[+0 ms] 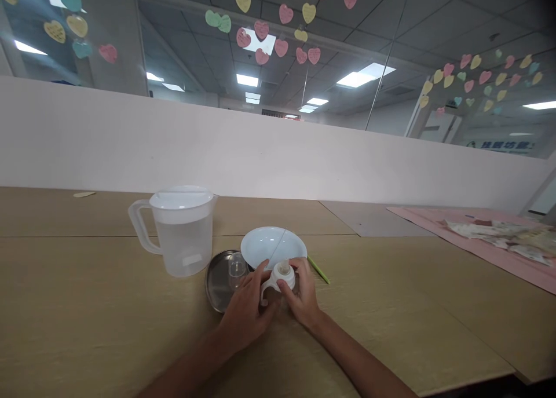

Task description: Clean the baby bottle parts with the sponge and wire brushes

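Both my hands meet over a small baby bottle top (281,274), a white collar with a handle loop and a pale teat. My left hand (247,310) grips it from the left, fingers curled on the handle. My right hand (302,294) pinches the collar from the right. Just behind them sits a white bowl (260,243) with a thin stick across it. A round metal tray (216,282) lies to the left, with a clear dome cap (237,267) standing on it. A lidded plastic pitcher (182,230) of water stands further left.
A green pencil-like stick (319,270) lies right of the bowl. A pink mat (478,241) with packets lies at the far right. A low white partition (260,154) runs along the back of the wooden desk (87,305). Paper hearts hang on the glass above.
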Demonstrator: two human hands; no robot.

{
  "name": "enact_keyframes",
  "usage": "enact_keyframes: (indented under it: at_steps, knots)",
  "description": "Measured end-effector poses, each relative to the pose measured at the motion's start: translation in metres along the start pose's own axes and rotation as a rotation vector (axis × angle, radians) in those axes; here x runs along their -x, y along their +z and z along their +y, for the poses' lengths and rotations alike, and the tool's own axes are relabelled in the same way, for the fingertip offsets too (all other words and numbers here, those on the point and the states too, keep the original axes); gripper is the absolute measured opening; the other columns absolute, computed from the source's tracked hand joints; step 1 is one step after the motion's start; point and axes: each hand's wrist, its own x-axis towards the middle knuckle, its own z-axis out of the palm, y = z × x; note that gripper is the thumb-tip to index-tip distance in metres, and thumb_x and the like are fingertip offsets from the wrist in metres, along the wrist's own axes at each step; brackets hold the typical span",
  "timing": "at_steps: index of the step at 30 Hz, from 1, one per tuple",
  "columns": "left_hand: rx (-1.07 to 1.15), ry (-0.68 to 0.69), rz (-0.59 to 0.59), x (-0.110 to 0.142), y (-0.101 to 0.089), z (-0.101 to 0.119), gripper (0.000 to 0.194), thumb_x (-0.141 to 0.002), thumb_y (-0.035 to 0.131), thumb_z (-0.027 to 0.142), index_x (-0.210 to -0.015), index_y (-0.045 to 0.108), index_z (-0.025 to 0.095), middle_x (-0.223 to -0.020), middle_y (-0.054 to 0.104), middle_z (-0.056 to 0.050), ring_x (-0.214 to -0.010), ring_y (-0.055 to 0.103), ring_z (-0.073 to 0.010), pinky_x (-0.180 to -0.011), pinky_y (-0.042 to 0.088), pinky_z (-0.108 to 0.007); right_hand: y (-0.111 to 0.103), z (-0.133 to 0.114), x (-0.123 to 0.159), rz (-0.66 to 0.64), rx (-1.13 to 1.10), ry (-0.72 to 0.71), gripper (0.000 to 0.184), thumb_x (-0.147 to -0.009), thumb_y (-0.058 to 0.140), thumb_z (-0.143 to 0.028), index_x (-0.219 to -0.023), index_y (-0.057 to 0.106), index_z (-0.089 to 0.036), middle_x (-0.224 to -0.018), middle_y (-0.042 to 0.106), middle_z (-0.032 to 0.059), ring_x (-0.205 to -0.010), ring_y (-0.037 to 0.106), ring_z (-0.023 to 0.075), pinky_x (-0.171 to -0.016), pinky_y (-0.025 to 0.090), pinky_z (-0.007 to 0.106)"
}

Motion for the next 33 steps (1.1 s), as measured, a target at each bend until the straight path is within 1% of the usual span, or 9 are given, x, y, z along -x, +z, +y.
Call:
enact_keyframes:
  at_steps: [3, 6, 12, 17, 21, 23, 25, 29, 33]
  knots:
    - [-0.079, 0.009, 0.099, -0.008, -0.015, -0.012, 0.064, -0.082, 0.05, 0.038, -0.136, 0.022, 0.018, -0.122, 0.053, -0.014, -0.113, 0.049, -0.0266, -0.095, 0.038, -0.045, -0.001, 0.003, 0.0, -0.037, 0.036, -0.024, 0.027, -0.083, 0.049, -0.038, -0.103, 0.049, -0.02, -0.093, 0.052, 0.006, -0.084, 0.052, 0.0199, -0.074, 0.043, 0.034]
    - [-0.165, -0.11, 0.201, -0.017, -0.026, -0.03, 0.05, -0.085, 0.043, 0.039, -0.128, 0.034, 0.016, -0.12, 0.053, -0.014, -0.111, 0.049, -0.0268, -0.092, 0.039, -0.044, -0.002, 0.003, 0.0, -0.036, 0.062, -0.042, 0.029, -0.082, 0.05, -0.039, -0.103, 0.05, -0.019, -0.091, 0.053, 0.006, -0.082, 0.053, 0.0198, -0.072, 0.044, 0.033]
    - [-0.368, -0.201, 0.11, -0.02, -0.019, -0.058, 0.032, -0.082, 0.042, 0.026, -0.111, 0.05, 0.013, -0.106, 0.059, -0.014, -0.097, 0.055, -0.0261, -0.086, 0.042, -0.043, -0.001, 0.003, -0.001, 0.008, 0.062, -0.026, 0.03, -0.079, 0.056, -0.038, -0.101, 0.048, -0.019, -0.089, 0.052, 0.0055, -0.08, 0.053, 0.0192, -0.07, 0.045, 0.033]
    - [-0.3, -0.271, 0.227, -0.021, -0.022, -0.058, 0.036, -0.075, 0.05, 0.024, -0.11, 0.05, 0.015, -0.096, 0.058, -0.009, -0.09, 0.056, -0.024, -0.082, 0.044, -0.041, 0.001, 0.006, 0.001, 0.024, 0.042, -0.004, 0.033, -0.077, 0.059, -0.037, -0.102, 0.047, -0.019, -0.09, 0.052, 0.0051, -0.08, 0.053, 0.0183, -0.069, 0.046, 0.031]
    - [-0.096, -0.353, 0.504, -0.026, -0.035, -0.039, 0.049, -0.076, 0.055, 0.039, -0.117, 0.043, 0.017, -0.098, 0.053, -0.007, -0.09, 0.057, -0.0225, -0.078, 0.048, -0.04, 0.003, 0.01, 0.004, 0.019, 0.006, 0.043, 0.039, -0.074, 0.062, -0.039, -0.104, 0.046, -0.02, -0.09, 0.052, 0.0047, -0.078, 0.054, 0.0178, -0.067, 0.046, 0.03]
    - [0.058, -0.3, 0.612, -0.027, -0.035, -0.024, 0.046, -0.077, 0.056, 0.04, -0.114, 0.041, 0.018, -0.103, 0.051, -0.008, -0.092, 0.058, -0.0211, -0.077, 0.05, -0.037, 0.005, 0.012, 0.006, 0.012, -0.012, 0.066, 0.046, -0.072, 0.064, -0.041, -0.109, 0.044, -0.02, -0.092, 0.052, 0.005, -0.079, 0.054, 0.0179, -0.067, 0.047, 0.03]
    - [0.145, -0.149, 0.606, -0.027, -0.028, -0.009, 0.035, -0.078, 0.057, 0.036, -0.105, 0.043, 0.019, -0.103, 0.052, -0.008, -0.094, 0.058, -0.0199, -0.08, 0.05, -0.036, 0.007, 0.014, 0.008, 0.009, -0.022, 0.077, 0.053, -0.07, 0.066, -0.041, -0.113, 0.042, -0.02, -0.093, 0.053, 0.0054, -0.08, 0.055, 0.0184, -0.068, 0.048, 0.031]
    - [0.064, 0.13, 0.426, -0.029, -0.005, 0.012, 0.021, -0.081, 0.054, 0.026, -0.101, 0.048, 0.02, -0.109, 0.055, -0.009, -0.104, 0.055, -0.0205, -0.088, 0.047, -0.036, 0.009, 0.014, 0.009, 0.016, -0.036, 0.071, 0.06, -0.071, 0.064, -0.04, -0.121, 0.038, -0.019, -0.099, 0.055, 0.0076, -0.085, 0.056, 0.0197, -0.068, 0.05, 0.03]
    - [0.048, 0.195, 0.288, -0.028, 0.009, 0.019, 0.02, -0.084, 0.049, 0.021, -0.103, 0.053, 0.02, -0.114, 0.056, -0.009, -0.11, 0.054, -0.0193, -0.089, 0.047, -0.03, 0.006, 0.011, 0.008, 0.005, -0.012, 0.067, 0.067, -0.075, 0.059, -0.04, -0.13, 0.031, -0.016, -0.106, 0.055, 0.0109, -0.087, 0.058, 0.0214, -0.07, 0.051, 0.033]
